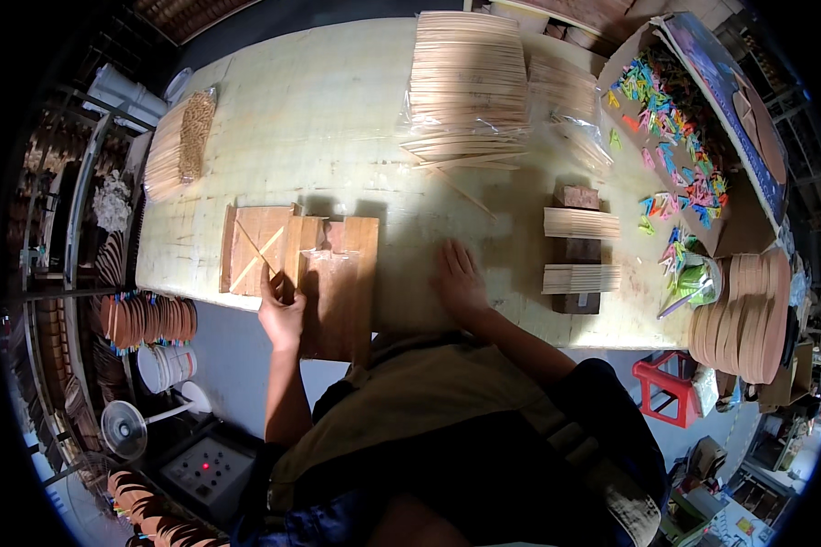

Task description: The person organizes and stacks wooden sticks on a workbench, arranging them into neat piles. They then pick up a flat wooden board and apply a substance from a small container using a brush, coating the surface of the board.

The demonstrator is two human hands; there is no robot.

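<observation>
My left hand (pixel 281 314) is at a brown wooden jig (pixel 363 264) near the table's front edge. Its fingers are closed on the near end of a thin wooden stick (pixel 251 242). That stick slants across a second, paler stick (pixel 254 262) on the jig's left part. To the right of the jig, my right hand (pixel 461 281) rests on the tabletop with fingers stretched out and nothing held. Beyond it lie several loose sticks (pixel 461 162), one pointing toward the hand.
A big bundle of sticks (pixel 465 68) lies at the far side. At right, dark blocks (pixel 576 250) carry two rows of sticks. Colourful small clips (pixel 675 137) spill from a box, with brown curved pieces (pixel 743 314) nearby. A bagged stick bundle (pixel 178 146) lies far left.
</observation>
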